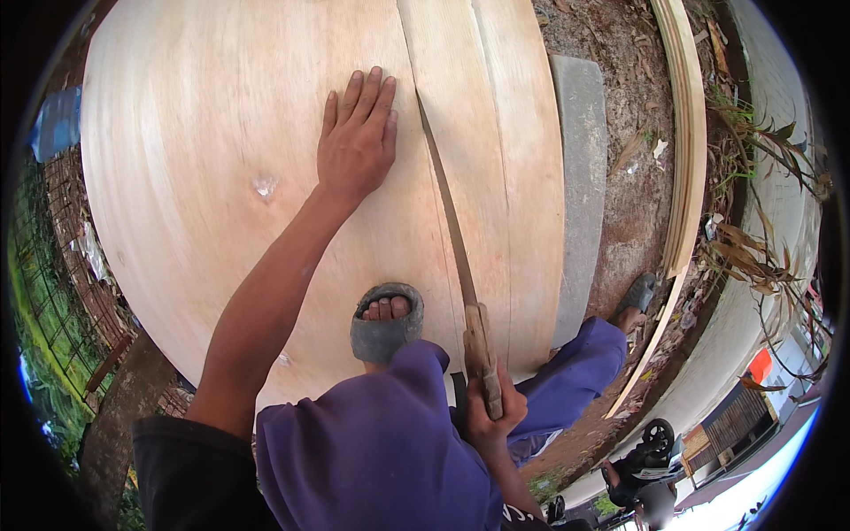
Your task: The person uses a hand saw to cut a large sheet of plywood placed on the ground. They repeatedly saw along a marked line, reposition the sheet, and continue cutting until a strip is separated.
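Trouser leg is nr R hand gripping saw.

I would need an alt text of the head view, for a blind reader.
The right hand has its grip on a handsaw whose blade points away from the person, along a pale wooden board. The left hand lies flat on the board, left of the blade; a sandalled foot stands there too.

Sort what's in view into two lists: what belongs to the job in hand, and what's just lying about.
In the job:
saw, gripped in the right hand
board, with the left hand flat on it

Apparently just lying about:
long wooden strips, off to the right
grey slab at the board's edge, though it may be a support
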Available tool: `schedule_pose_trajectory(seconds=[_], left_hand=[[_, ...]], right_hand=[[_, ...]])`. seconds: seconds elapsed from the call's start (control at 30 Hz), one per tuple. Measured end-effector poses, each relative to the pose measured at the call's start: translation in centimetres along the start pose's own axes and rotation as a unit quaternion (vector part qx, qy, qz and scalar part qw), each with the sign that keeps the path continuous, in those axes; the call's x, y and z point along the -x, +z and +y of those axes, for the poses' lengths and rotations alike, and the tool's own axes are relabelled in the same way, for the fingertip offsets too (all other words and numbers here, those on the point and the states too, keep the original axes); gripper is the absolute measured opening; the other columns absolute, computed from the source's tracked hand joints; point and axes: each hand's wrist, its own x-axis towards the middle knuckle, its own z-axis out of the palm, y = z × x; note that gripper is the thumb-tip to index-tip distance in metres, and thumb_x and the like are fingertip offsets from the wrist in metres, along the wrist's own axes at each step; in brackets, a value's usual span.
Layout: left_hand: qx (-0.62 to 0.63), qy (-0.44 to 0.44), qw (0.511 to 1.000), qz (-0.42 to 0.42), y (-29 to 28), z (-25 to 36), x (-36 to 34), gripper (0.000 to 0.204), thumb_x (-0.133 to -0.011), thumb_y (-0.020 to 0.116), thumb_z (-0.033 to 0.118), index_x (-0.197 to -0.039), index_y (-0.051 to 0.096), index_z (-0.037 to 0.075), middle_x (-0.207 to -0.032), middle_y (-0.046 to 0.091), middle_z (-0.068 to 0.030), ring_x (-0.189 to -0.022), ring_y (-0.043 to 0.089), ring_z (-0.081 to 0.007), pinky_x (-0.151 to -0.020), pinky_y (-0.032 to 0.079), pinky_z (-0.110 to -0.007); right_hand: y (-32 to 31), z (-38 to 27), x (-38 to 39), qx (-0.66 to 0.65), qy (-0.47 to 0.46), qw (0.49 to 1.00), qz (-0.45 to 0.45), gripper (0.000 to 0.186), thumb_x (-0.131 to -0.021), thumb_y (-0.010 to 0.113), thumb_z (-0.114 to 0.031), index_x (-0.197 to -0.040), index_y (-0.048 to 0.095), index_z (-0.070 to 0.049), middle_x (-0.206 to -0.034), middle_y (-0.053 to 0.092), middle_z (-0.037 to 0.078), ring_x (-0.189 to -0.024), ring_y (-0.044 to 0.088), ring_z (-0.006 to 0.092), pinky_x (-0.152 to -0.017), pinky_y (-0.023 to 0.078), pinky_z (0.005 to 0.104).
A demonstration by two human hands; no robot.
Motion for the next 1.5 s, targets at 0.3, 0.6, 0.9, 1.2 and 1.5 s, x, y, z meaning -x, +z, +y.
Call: schedule_pose_trajectory(seconds=[0.3, 0.6, 0.9, 1.2, 1.5], left_hand=[[-0.008, -0.007, 1.0, -0.02, 0.3, -0.4, 0.2, 0.047, -0.109, 0.045, 0.026, -0.154, 0.048, 0.011, -0.163, 0.042, -0.0084, -0.153, 0.034, -0.0295, -0.125, 0.025, -0.052], [-0.01, -0.005, 1.0, -0.027, 0.2, 0.1, 0.0, 0.048, -0.109, 0.044, 0.026, -0.155, 0.045, 0.011, -0.163, 0.041, -0.0088, -0.154, 0.033, -0.0296, -0.126, 0.024, -0.052], [0.005, 0.0, 1.0, -0.015, 0.1, 0.2, 0.0, 0.049, -0.109, 0.044, 0.025, -0.155, 0.045, 0.01, -0.163, 0.041, -0.01, -0.153, 0.034, -0.0309, -0.125, 0.025, -0.053], [-0.001, 0.014, 1.0, -0.01, 0.7, 0.3, -0.4, 0.048, -0.109, 0.044, 0.025, -0.155, 0.046, 0.01, -0.163, 0.041, -0.01, -0.153, 0.034, -0.0306, -0.125, 0.024, -0.053], [-0.003, 0.002, 1.0, -0.013, 0.1, 0.1, 0.2, 0.049, -0.11, 0.042, 0.027, -0.156, 0.044, 0.01, -0.164, 0.041, -0.0098, -0.154, 0.033, -0.0302, -0.126, 0.024, -0.051]], right_hand=[[7.4, -1.6, -11.0, -0.075, -0.043, 0.996, 0.013, 0.049, -0.085, 0.065, 0.003, -0.133, 0.065, 0.005, -0.068, 0.063, 0.012, -0.054, 0.06, 0.0131, -0.052, 0.048, 0.0315], [6.5, 0.5, -9.0, -0.078, -0.04, 0.996, 0.012, 0.049, -0.086, 0.063, 0.005, -0.135, 0.063, 0.007, -0.067, 0.06, 0.008, -0.055, 0.059, 0.0108, -0.054, 0.049, 0.0287], [0.3, 0.8, 0.7, 0.021, -0.033, 0.999, 0.003, 0.044, -0.088, 0.064, 0.005, -0.132, 0.065, 0.008, -0.084, 0.073, 0.01, -0.067, 0.064, 0.0078, -0.062, 0.051, 0.0241], [9.1, -0.5, -14.1, -0.113, -0.039, 0.993, 0.014, 0.049, -0.085, 0.065, 0.003, -0.134, 0.064, 0.005, -0.066, 0.059, 0.009, -0.055, 0.057, 0.0096, -0.052, 0.047, 0.03], [-0.2, 1.1, 2.1, 0.016, -0.016, 1.0, 0.002, 0.048, -0.083, 0.066, 0.01, -0.131, 0.065, 0.011, -0.081, 0.074, 0.011, -0.065, 0.066, 0.0099, -0.064, 0.054, 0.0253]])
